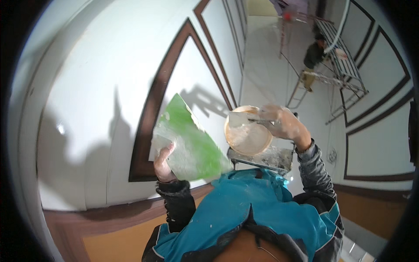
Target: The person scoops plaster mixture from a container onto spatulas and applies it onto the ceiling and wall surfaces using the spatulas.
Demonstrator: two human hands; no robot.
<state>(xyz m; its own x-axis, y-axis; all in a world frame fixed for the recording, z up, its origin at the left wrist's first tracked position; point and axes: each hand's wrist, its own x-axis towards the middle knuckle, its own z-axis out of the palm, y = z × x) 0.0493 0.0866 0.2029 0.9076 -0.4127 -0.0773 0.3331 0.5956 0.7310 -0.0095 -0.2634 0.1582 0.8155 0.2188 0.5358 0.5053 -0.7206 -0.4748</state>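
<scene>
My left hand grips a flat green board by its left edge. White paste is smeared over the board's near and left parts. My right hand, blurred by motion, is closed around a putty knife. The knife's wide blade is whitish and points left, over the far side of a round, cream-coloured bucket. Whitish paste shows inside the bucket, and the handle is mostly hidden by my fingers. A gap separates the board from the blade.
The bucket stands on a paste-stained platform in front of my body. Close on the left is a white wall with brown trim. Farther off at the right, a person stands beside a metal scaffold on the shiny floor.
</scene>
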